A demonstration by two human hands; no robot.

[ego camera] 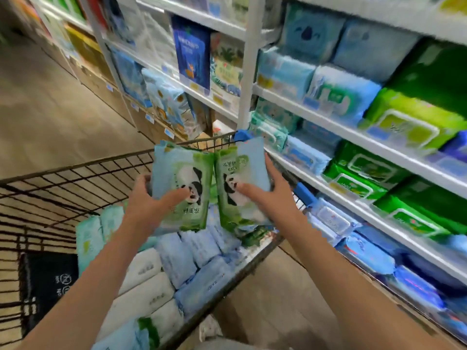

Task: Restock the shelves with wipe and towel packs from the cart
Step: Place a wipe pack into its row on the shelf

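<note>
Hovering over the cart (75, 168), the left hand (149, 200) grips the left panda pack (182, 173) and the right hand (275, 198) grips the right panda pack (242, 168), thumbs pressed across the fronts, fingers apparently curled behind. Both packs sit side by side between the thumbs; shelves (328, 120) stand beyond the right fingers.

The floor (50, 102) is brown, with a pattern like wood planks. Down the aisle, at floor level, brown cardboard boxes (141, 127) stand in a row, and small blue labels (149, 118) are fixed on them. Low on the left is a black thing (50, 279) with white print.
</note>
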